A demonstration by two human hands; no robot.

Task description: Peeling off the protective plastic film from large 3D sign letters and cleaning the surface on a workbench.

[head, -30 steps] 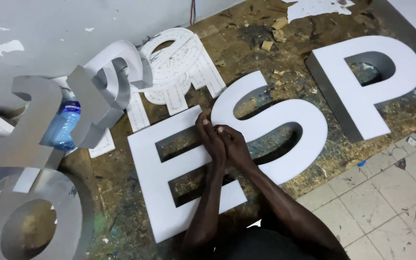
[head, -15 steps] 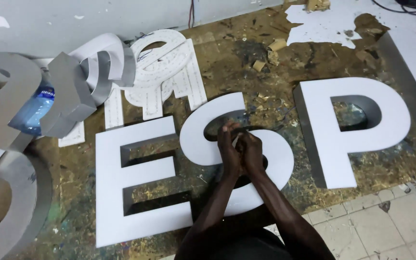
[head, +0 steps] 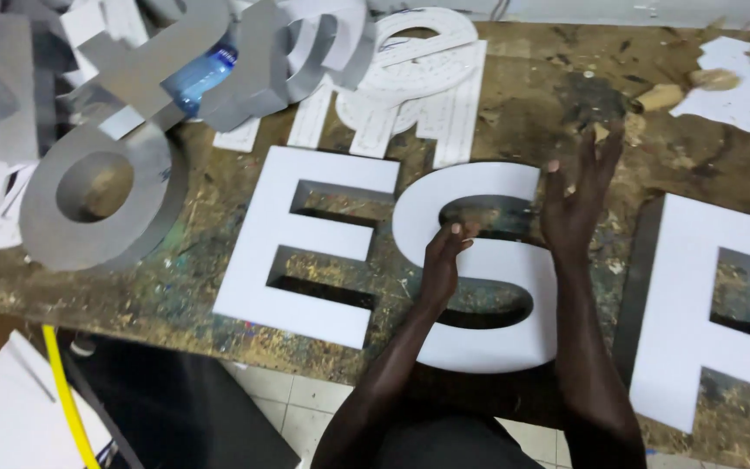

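The white S-shaped sign letter [head: 479, 269] lies flat on the paint-spattered wooden workbench [head: 210, 287], near its front edge, just beside a white E-shaped sign letter [head: 305, 243] on its left and well apart from a white P-shaped sign letter [head: 705, 304] on its right. The left hand [head: 441, 260] rests over the middle bar of the S, fingers curled inward and thumb tip raised; it touches the letter face but does not clasp it (whether the curled fingers enclose anything small cannot be told). The right hand [head: 576, 195] is raised above the upper right curve of the S, fingers spread wide and pointing away from the person, holding nothing. Both forearms enter from the bottom edge of the view. Behind the E and S lie white paper letter templates [head: 410, 95], flat on the bench. At the upper left stands a heap of grey metal channel letters [head: 175, 52], with a blue plastic bottle [head: 197, 76] lodged among them. A grey ring-shaped channel letter [head: 97, 200] lies flat in front of that heap, left of the E. Scraps of white paper [head: 740, 87] lie at the upper right corner of the bench. Below the bench edge, a yellow hose [head: 67, 399] runs across white floor tiles [head: 279, 404].
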